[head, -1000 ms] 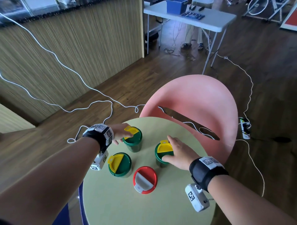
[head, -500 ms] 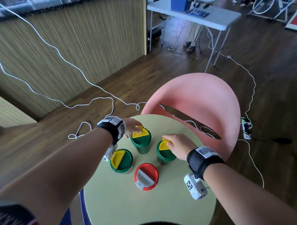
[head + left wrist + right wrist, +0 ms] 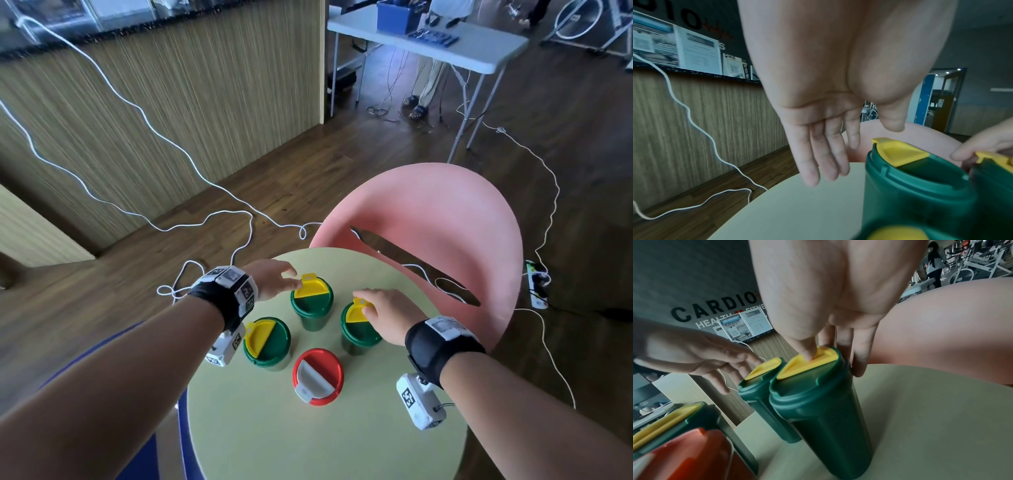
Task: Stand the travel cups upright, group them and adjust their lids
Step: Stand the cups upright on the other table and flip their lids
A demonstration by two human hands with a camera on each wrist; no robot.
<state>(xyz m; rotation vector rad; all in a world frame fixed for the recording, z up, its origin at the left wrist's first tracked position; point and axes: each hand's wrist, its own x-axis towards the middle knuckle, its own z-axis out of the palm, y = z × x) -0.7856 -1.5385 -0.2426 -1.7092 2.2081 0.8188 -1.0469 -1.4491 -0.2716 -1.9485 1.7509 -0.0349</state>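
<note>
Right hand (image 3: 830,308) holds the right-hand dark green plastic travel cup (image 3: 824,415), thumb on its yellow flap lid (image 3: 822,361). Left hand (image 3: 828,91) is relaxed, fingers straight, holding nothing, beside the neighbouring green cup (image 3: 916,191).

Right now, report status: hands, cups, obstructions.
Left hand open beside far green cup. Right hand pressing right green cup's yellow flap. Four cups upright. Nothing obstructing.

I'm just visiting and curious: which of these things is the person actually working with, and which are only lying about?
In the job:
- three green cups
- red cup
- left hand, right hand
- round table

Lying about:
- pink chair
- white cord
- folding table
- power strip
</note>
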